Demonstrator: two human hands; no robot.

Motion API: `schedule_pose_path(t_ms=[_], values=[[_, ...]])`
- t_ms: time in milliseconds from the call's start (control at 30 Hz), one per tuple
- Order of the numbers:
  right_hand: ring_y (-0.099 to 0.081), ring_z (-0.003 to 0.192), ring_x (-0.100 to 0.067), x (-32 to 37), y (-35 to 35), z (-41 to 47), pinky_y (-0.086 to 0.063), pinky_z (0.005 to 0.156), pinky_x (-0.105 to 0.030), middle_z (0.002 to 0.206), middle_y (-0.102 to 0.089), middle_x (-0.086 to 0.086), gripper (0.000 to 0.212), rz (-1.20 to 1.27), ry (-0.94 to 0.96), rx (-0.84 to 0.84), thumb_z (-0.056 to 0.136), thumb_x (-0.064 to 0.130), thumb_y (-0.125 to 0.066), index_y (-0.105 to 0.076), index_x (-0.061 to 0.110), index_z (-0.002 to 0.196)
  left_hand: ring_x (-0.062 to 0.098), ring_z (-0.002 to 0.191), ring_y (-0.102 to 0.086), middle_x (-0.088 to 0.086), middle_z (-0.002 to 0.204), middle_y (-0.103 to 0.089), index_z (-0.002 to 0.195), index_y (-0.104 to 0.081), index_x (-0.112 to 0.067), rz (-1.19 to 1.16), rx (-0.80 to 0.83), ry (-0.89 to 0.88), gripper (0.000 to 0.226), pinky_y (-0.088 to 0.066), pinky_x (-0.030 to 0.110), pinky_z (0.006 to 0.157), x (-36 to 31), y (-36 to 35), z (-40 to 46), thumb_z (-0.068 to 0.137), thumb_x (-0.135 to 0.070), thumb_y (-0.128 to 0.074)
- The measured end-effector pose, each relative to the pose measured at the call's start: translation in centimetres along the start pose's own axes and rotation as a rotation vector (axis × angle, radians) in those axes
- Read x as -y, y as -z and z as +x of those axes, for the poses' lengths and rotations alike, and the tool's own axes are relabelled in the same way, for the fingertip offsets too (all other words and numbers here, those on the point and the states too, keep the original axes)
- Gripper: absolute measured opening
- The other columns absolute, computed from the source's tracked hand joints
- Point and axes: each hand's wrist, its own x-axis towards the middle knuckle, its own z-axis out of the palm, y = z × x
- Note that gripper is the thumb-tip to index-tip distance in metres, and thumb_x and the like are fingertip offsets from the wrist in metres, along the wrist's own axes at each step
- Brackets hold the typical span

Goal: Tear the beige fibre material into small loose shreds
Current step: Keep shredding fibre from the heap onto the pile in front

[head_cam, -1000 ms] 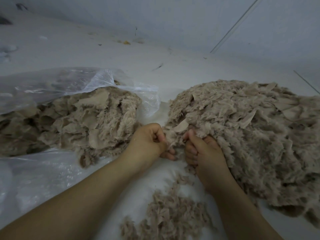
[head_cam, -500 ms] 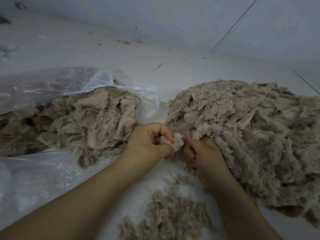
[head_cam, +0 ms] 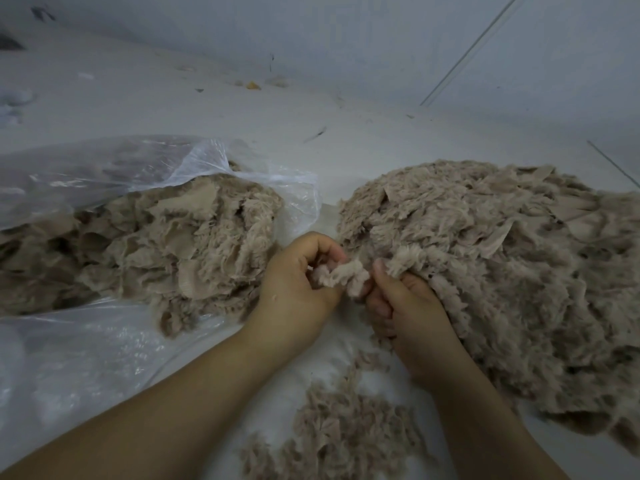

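Note:
A fluffy beige fibre tuft [head_cam: 343, 276] stretches between my two hands at the centre. My left hand [head_cam: 298, 282] pinches its left end with curled fingers. My right hand [head_cam: 405, 306] grips its right end, thumb up against the big heap. That large heap of beige fibre [head_cam: 502, 265] fills the right side and touches my right hand. A small pile of loose shreds [head_cam: 339, 431] lies on the white surface below my hands.
A clear plastic bag [head_cam: 104, 174] lies open on the left with more beige fibre pieces [head_cam: 166, 244] spilling from its mouth. The white floor [head_cam: 242, 109] runs back to a pale wall, with small scraps of debris on it.
My hands have drawn a thicker tuft out from the heap's edge. The tuft now spans both hands, and my left fingers have curled further round it.

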Motion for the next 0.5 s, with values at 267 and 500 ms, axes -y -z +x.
schedule_pose_path(t_ms=[267,500], values=[[-0.021,0.044,-0.013,-0.33,0.22,-0.02,-0.021,0.042,-0.023,0.054,-0.025,-0.005,0.062,-0.115,0.005,0.031,0.084,0.062,-0.052,-0.038,0.007,0.06,0.017,0.072,-0.053,-0.001,0.073,-0.058,0.065,-0.066,-0.008,0.322,0.027,-0.378,0.027,-0.042,0.025,0.063,-0.51,-0.64,0.4,0.06,0.018,-0.06],[-0.017,0.042,-0.014,-0.5,0.24,0.01,-0.017,0.043,-0.025,0.045,-0.024,0.0,0.049,-0.017,0.016,-0.007,0.089,0.04,-0.061,-0.039,0.021,0.049,0.022,0.072,-0.054,0.004,0.075,-0.063,0.063,-0.066,-0.004,0.49,0.081,-0.574,0.018,-0.043,0.031,0.067,-0.06,-0.1,-0.06,0.065,0.014,-0.062]])
